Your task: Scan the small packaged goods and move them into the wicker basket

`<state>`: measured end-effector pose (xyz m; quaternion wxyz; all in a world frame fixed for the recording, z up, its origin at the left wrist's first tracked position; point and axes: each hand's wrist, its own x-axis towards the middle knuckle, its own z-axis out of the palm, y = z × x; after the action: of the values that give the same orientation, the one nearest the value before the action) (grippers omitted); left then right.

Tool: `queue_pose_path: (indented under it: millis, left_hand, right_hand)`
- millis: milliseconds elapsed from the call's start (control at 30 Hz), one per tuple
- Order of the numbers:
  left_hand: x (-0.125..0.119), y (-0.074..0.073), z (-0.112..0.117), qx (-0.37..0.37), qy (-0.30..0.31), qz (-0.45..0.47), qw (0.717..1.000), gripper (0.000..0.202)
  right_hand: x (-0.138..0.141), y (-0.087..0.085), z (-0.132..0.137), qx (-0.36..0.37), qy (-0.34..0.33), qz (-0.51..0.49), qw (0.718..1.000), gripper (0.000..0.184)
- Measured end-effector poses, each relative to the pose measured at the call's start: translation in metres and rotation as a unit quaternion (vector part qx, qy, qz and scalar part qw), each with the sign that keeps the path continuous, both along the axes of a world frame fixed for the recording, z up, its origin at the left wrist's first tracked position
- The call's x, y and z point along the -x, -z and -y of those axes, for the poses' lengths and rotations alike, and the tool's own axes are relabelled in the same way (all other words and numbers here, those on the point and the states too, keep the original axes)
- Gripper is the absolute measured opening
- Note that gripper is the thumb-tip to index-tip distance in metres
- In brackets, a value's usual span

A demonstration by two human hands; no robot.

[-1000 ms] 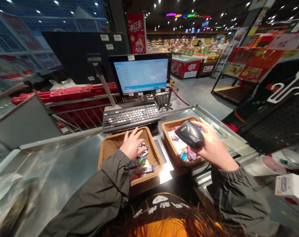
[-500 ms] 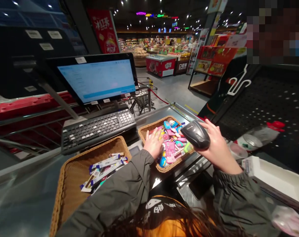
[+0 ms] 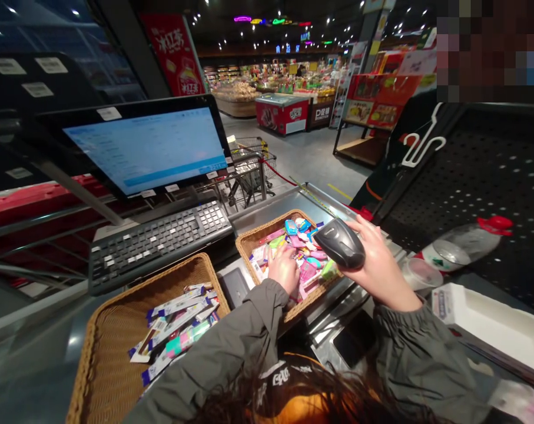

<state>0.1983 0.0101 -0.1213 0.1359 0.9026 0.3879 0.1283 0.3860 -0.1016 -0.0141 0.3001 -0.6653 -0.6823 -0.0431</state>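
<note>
My right hand (image 3: 379, 271) is wrapped round a black handheld barcode scanner (image 3: 341, 242), holding it above the right edge of a small wicker basket (image 3: 244, 244). Colourful small packages (image 3: 313, 259) in pink, blue and green fill that basket. Down among them is my left hand (image 3: 284, 270), its fingers bent and the tips partly hidden; what they grip I cannot make out. To the left, a larger wicker basket (image 3: 103, 335) holds several slim white-and-blue packets (image 3: 178, 318) and a teal-and-pink one, partly covered by my left sleeve.
A monitor (image 3: 147, 147) and black keyboard (image 3: 161, 241) stand at the left. On the right are a clear bottle with a red cap (image 3: 465, 244), a plastic cup (image 3: 421, 274), a white open box (image 3: 500, 318) and a dark phone-like device (image 3: 355, 338). A shopping cart (image 3: 249, 171) stands beyond the counter.
My left hand has moved lower into the small basket, its spread fingers now bent among the packages. The right hand still holds the scanner over it. The view has shifted slightly.
</note>
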Motion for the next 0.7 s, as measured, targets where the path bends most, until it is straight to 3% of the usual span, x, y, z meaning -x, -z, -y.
queue_pose_path:
  millis: [67,167,433,567,700]
  left_hand:
    - [0.002,-0.009,-0.003,0.002,-0.019,0.017,1.0,0.018]
    - [0.018,-0.033,-0.011,-0.017,-0.047,0.052,0.997,0.019]
    - [0.099,-0.111,-0.021,-0.165,-0.127,0.106,0.972,0.019]
    - [0.14,-0.131,-0.009,-0.228,-0.156,0.096,0.956,0.021]
    - [0.177,-0.141,0.004,-0.232,-0.19,0.087,0.95,0.02]
  right_hand:
    - [0.0,0.0,-0.001,0.005,-0.006,-0.001,1.0,0.04]
    - [0.003,0.0,-0.002,0.002,-0.018,0.005,1.0,0.04]
    - [0.041,-0.008,-0.012,0.004,-0.09,0.019,0.996,0.048]
    - [0.078,-0.018,-0.021,-0.005,-0.148,0.035,0.988,0.046]
    - [0.117,-0.029,-0.028,-0.016,-0.195,0.053,0.979,0.039]
